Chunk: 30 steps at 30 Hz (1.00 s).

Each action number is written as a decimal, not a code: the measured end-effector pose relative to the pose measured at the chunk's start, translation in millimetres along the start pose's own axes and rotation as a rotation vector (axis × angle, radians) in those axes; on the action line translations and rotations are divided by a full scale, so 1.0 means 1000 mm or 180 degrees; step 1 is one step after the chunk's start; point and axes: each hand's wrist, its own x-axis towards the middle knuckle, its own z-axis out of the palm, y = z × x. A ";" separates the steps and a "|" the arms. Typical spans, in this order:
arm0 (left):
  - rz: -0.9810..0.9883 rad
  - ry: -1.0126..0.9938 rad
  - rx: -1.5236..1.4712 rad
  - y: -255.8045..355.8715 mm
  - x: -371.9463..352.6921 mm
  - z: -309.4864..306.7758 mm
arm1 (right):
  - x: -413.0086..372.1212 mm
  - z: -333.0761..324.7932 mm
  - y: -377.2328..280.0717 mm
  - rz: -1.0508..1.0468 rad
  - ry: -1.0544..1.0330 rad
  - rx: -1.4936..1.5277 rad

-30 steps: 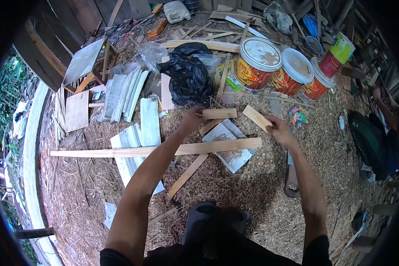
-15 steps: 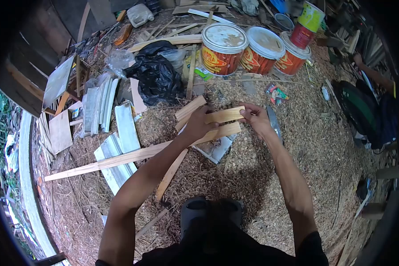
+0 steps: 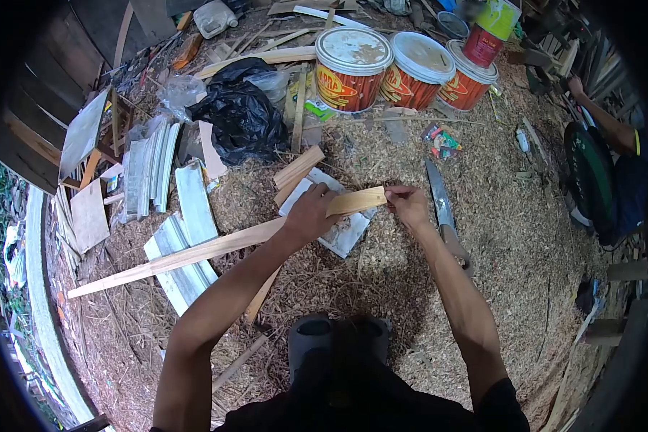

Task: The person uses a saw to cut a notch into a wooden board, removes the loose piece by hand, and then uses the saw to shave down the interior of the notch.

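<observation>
My left hand (image 3: 311, 212) is wrapped around a pale wooden strip (image 3: 356, 201), just short of its right end. Finger and thumb of my right hand (image 3: 409, 207) pinch that end. A long wooden slat (image 3: 194, 253) runs from the lower left up to my left hand, where the hand hides how it meets the strip. Beneath the wood lies a dirty white slab (image 3: 345, 236). A short wood block (image 3: 299, 167) rests behind my left hand. To the right of my right hand, a large knife (image 3: 441, 201) with a wooden handle lies on the shavings.
Three lidded paint buckets (image 3: 353, 72) stand at the back, a red-and-lime can (image 3: 484, 45) on the rightmost. A black plastic bag (image 3: 241, 115) and grey-white moulding pieces (image 3: 151, 169) lie left. At the right edge, another person's arm (image 3: 612, 122) shows. Wood shavings cover the ground.
The strip between my hands has come down over the long slat's end, so the gap between them no longer shows. My right hand has shifted slightly down and left. The view has shifted a little.
</observation>
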 end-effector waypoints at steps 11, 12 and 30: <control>-0.0157 -0.0534 0.0237 -0.003 0.011 0.001 | 0.000 -0.006 -0.015 0.0351 -0.0226 -0.0415; -0.0052 -0.0522 0.0296 -0.006 0.012 0.002 | -0.003 -0.006 -0.019 0.0367 -0.0221 -0.0413; 0.0054 -0.0691 0.0397 -0.003 0.013 0.002 | -0.005 0.003 -0.003 0.0362 -0.0236 0.0193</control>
